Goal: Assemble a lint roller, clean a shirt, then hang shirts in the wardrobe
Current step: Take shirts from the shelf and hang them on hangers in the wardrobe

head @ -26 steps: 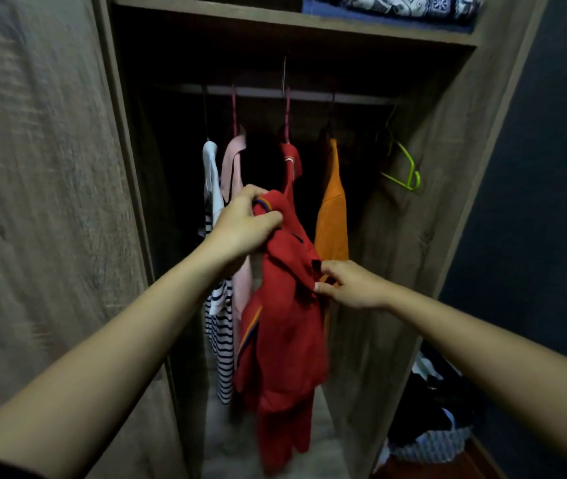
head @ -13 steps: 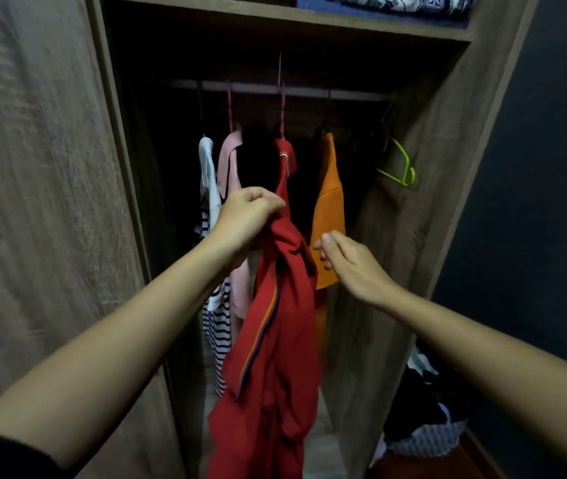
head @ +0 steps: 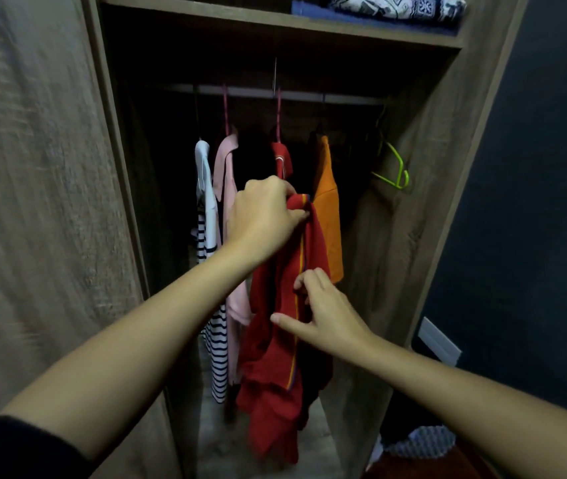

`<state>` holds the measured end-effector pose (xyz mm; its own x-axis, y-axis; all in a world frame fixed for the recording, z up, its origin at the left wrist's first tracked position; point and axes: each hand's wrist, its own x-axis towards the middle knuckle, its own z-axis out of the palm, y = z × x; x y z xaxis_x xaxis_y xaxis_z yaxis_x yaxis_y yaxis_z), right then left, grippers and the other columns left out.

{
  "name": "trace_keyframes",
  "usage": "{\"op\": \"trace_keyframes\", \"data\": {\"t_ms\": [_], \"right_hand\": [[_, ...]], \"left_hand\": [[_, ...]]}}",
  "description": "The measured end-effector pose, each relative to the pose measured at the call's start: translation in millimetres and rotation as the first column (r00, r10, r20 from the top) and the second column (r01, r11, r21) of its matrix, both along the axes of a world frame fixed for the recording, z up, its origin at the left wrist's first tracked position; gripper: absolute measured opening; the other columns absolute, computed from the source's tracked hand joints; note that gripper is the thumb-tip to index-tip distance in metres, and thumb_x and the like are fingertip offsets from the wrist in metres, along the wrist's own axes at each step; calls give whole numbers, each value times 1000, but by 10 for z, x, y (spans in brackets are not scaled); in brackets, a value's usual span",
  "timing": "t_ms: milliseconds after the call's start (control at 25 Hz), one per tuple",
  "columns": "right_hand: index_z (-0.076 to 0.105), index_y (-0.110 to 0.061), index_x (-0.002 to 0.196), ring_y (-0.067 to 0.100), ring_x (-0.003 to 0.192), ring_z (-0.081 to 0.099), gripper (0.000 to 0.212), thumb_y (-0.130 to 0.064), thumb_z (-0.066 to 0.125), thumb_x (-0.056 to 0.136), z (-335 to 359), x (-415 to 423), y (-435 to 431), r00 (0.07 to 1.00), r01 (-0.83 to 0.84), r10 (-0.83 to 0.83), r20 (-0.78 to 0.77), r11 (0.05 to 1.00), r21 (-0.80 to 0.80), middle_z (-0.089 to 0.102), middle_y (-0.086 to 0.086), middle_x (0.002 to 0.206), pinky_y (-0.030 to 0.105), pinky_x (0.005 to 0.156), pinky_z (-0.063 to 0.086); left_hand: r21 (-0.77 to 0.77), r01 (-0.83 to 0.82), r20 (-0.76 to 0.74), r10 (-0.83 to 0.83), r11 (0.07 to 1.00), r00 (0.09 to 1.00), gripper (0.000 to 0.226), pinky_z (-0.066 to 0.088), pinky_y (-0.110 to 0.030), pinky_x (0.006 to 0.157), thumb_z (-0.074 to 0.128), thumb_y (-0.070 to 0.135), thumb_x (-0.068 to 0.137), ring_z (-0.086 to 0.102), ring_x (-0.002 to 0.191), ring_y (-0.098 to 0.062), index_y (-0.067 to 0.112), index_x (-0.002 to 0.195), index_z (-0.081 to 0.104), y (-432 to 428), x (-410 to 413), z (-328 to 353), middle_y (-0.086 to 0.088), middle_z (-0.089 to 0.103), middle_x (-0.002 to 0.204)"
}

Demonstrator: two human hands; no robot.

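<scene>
One red shirt (head: 275,340) hangs in the middle of the wardrobe (head: 413,236), its collar up by a red hanger (head: 278,112) hooked on the rail (head: 344,98), the body twisted and bunched below. Both hands are on it: the left hand (head: 263,216) is closed around the cloth high up near the shoulder, and the right hand (head: 323,312) is half open lower down, thumb and first fingers pinching the fabric by the striped edge. Whether the shoulder truly sits on the hanger I cannot tell, since the left hand covers that spot. That is the main risk: if the shirt is only draped over one arm of the hanger, letting go could let it slide off to the wardrobe floor. A downward tug from the right hand could also tip the hanger or pull its hook off the rail. Close on either side hang a pink shirt (head: 228,202) and an orange shirt (head: 327,216), with a striped shirt (head: 211,271) further left, so a careless sweep could drag a neighbour askew. An empty green hanger (head: 396,167) hangs well apart at the right.
</scene>
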<state>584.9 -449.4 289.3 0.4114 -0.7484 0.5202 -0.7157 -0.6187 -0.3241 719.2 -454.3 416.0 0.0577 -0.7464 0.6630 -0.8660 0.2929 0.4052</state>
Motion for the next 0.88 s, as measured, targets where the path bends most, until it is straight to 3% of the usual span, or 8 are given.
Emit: {"op": "trace_keyframes", "data": {"t_ms": [120, 320, 480, 600, 680, 720, 800, 880], "right_hand": [[40, -19, 105, 13, 91, 48, 52, -54, 65, 75, 74, 1, -36, 998, 67, -67, 12, 998, 16, 39, -6, 103, 28, 75, 41], [35, -12, 117, 30, 107, 54, 44, -19, 60, 81, 61, -94, -118, 996, 89, -88, -30, 994, 58, 46, 7, 118, 38, 86, 45], [33, -22, 116, 27, 95, 56, 43, -8, 56, 83, 90, -292, -132, 996, 42, -40, -83, 999, 23, 44, 7, 111, 36, 80, 47], [44, -26, 97, 16, 78, 53, 13, -21, 53, 89, 84, -422, -153, 987, 10, -5, -158, 1000, 26, 50, -3, 90, 30, 67, 44], [50, -26, 99, 13, 87, 53, 7, -28, 50, 92, 8, -529, -199, 963, 15, -23, -269, 999, -31, 55, -7, 91, 30, 76, 46], [53, -24, 103, 15, 92, 53, 12, -24, 51, 92, -22, -580, -217, 966, 44, -43, -255, 999, -2, 57, -5, 98, 34, 83, 48], [60, -13, 105, 25, 93, 55, 27, -4, 59, 80, -83, -649, -269, 980, 82, -87, -181, 996, -37, 59, 5, 106, 42, 85, 51], [60, -11, 107, 27, 95, 53, 42, 5, 60, 69, -88, -661, -268, 977, 65, -69, -201, 998, -28, 56, 8, 113, 43, 85, 51]], "left_hand": [[-51, -42, 107, 47, 998, 993, 21, 37, -34, 64, 61, 39, 78, 61, 93, -39, 21, 86, 67, -15, -112, 95, -11, 68, 89], [-73, 104, 69, -99, 992, 993, 18, 43, -42, 81, 63, 21, 82, 54, 102, -38, 7, 92, 60, -164, -33, 229, -17, 62, 101], [-13, 121, 177, -117, 993, 977, 19, 42, -38, 82, 68, 21, 82, 53, 102, -31, 11, 96, 62, -259, 145, 211, -12, 58, 101], [250, 387, -117, -369, 888, 922, 25, 44, -25, 83, 78, 21, 74, 59, 95, -17, 18, 97, 67, -200, 347, 267, 3, 62, 92], [376, 626, -396, -492, 684, 775, 35, 47, -21, 74, 76, 3, 72, 58, 79, -11, 18, 102, 66, -92, 472, 325, 6, 61, 88], [404, 659, -407, -520, 634, 751, 40, 47, -21, 68, 69, -8, 72, 56, 70, -10, 17, 103, 65, -39, 510, 351, 7, 63, 85], [402, 582, -250, -527, 707, 812, 41, 43, -23, 65, 60, -15, 74, 53, 67, -13, 17, 97, 67, 55, 525, 364, 9, 64, 81], [208, 367, 1, -376, 906, 927, 28, 42, -19, 73, 62, -6, 76, 57, 76, -13, 16, 92, 71, 127, 500, 278, 4, 63, 83]]}}
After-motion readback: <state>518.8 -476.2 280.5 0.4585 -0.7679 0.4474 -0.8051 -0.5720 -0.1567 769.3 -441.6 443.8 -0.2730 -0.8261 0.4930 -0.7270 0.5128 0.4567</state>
